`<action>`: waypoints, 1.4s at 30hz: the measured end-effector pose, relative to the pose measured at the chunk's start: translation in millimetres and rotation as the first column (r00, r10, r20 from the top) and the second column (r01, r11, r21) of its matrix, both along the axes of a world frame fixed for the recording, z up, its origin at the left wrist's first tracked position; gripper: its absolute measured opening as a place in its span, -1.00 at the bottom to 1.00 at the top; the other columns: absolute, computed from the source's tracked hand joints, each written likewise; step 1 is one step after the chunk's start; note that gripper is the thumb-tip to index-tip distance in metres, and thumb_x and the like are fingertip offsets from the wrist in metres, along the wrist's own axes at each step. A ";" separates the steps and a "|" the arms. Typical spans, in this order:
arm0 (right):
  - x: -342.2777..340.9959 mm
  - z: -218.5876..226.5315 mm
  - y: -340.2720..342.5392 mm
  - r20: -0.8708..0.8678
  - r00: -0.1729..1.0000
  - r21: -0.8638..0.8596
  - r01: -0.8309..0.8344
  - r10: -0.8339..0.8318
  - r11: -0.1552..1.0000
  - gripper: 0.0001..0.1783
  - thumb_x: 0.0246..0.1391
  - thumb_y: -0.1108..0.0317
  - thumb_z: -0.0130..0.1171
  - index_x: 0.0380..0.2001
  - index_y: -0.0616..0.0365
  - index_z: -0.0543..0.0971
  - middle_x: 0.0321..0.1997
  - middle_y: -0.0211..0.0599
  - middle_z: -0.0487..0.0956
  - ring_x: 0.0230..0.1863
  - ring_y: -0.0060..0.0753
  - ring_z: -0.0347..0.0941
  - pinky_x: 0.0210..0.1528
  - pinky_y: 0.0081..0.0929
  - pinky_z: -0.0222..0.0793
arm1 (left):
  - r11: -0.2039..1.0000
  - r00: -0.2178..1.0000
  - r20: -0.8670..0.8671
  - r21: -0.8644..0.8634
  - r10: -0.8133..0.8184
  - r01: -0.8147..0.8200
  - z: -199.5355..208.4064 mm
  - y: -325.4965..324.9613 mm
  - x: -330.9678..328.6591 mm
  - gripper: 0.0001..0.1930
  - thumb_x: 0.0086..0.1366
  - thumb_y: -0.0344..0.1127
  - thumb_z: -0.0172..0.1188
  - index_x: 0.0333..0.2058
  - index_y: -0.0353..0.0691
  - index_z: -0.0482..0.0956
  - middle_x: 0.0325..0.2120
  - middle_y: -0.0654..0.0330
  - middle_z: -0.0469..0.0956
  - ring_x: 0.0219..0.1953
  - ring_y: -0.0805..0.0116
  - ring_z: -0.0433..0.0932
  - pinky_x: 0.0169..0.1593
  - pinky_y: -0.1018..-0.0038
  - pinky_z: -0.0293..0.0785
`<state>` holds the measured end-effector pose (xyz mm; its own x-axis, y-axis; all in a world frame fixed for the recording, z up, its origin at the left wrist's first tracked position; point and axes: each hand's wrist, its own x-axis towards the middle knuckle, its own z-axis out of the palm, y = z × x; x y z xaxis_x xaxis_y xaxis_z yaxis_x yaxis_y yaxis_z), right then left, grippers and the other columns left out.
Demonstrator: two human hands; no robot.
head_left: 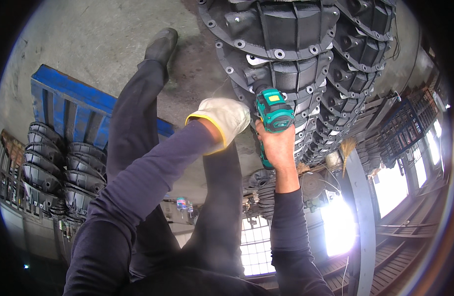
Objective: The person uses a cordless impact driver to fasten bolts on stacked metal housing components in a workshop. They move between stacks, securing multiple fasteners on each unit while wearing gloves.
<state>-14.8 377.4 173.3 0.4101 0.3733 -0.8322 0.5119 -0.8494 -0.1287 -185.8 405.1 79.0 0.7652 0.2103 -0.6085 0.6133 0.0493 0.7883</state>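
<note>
My right hand, bare, is wrapped round the grip of a teal and black cordless drill. The drill's nose points into the side of a stack of dark metal housings with bolt holes along their flanges. Its tip is hidden against the casting. Just left of the drill is my left hand, in a white work glove with a yellow-edged cuff. The glove looks curled in close to the flange edge, and its fingertips and anything in them are hidden.
More housings are stacked close on the right. A blue pallet lies on the concrete floor at the left, near further stacked castings. My shoe rests on the floor ahead. A grey steel post rises at the right.
</note>
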 end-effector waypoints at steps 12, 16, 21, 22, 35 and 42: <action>-0.2 2.5 11.4 0.048 0.996 -0.155 -0.065 0.073 0.986 -0.58 -0.02 0.31 0.46 -0.08 0.24 0.66 -0.19 0.16 0.73 -0.06 0.32 0.67 0.02 0.01 0.54 | 0.998 0.997 0.025 -0.005 0.069 -0.068 4.4 11.3 -0.4 -0.83 0.32 -0.30 0.18 -0.24 -0.17 0.72 -0.24 -0.01 0.74 -0.14 -0.08 0.74 -0.10 0.09 0.67; 2.6 0.1 8.7 0.078 0.993 -0.178 -0.077 0.092 0.981 -0.56 -0.05 0.30 0.51 -0.11 0.29 0.66 -0.20 0.16 0.74 -0.07 0.30 0.68 0.01 0.01 0.55 | 0.998 0.998 0.010 -0.020 0.056 -0.056 2.8 12.1 -1.6 -0.83 0.33 -0.29 0.18 -0.23 -0.16 0.72 -0.24 0.00 0.74 -0.15 -0.09 0.74 -0.11 0.07 0.66; 2.9 0.2 9.2 0.085 0.992 -0.188 -0.078 0.096 0.979 -0.58 -0.05 0.29 0.51 -0.16 0.34 0.67 -0.22 0.17 0.74 -0.10 0.30 0.68 -0.02 0.00 0.56 | 0.996 0.996 0.020 -0.012 0.085 -0.085 4.7 11.8 -4.7 -0.84 0.32 -0.28 0.19 -0.23 -0.15 0.71 -0.25 0.01 0.74 -0.16 -0.10 0.73 -0.12 0.06 0.66; 2.6 0.5 10.2 0.081 0.993 -0.185 -0.074 0.090 0.980 -0.58 -0.05 0.29 0.50 -0.17 0.34 0.67 -0.23 0.18 0.74 -0.11 0.30 0.68 -0.02 -0.01 0.56 | 0.996 0.996 0.006 0.007 0.084 -0.084 5.0 11.2 -4.7 -0.83 0.34 -0.27 0.20 -0.24 -0.10 0.75 -0.25 0.06 0.76 -0.16 -0.03 0.75 -0.13 0.10 0.67; 5.7 9.7 21.1 -0.021 0.989 -0.052 -0.145 0.144 0.988 -0.68 -0.04 0.38 0.41 -0.21 0.34 0.66 -0.28 0.12 0.73 -0.20 0.24 0.69 -0.12 -0.09 0.55 | 1.000 1.000 0.006 -0.005 0.029 -0.029 -0.7 -1.3 -2.1 -0.85 0.33 -0.31 0.19 -0.26 -0.15 0.73 -0.24 0.02 0.74 -0.17 -0.08 0.74 -0.14 0.07 0.66; 7.8 15.2 20.7 -0.080 0.995 -0.092 -0.068 0.060 0.993 -0.72 -0.04 0.41 0.40 -0.25 0.32 0.65 -0.41 0.01 0.69 -0.39 -0.22 0.65 -0.22 -0.23 0.53 | 1.000 1.000 0.000 -0.015 -0.007 0.007 -2.4 0.5 -3.4 -0.85 0.33 -0.30 0.19 -0.27 -0.17 0.72 -0.24 0.00 0.73 -0.17 -0.10 0.73 -0.13 0.06 0.66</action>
<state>-7.0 398.1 188.5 0.3217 0.3152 -0.8929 0.5572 -0.8254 -0.0906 -189.1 405.6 76.6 0.7667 0.1957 -0.6114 0.6136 0.0564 0.7876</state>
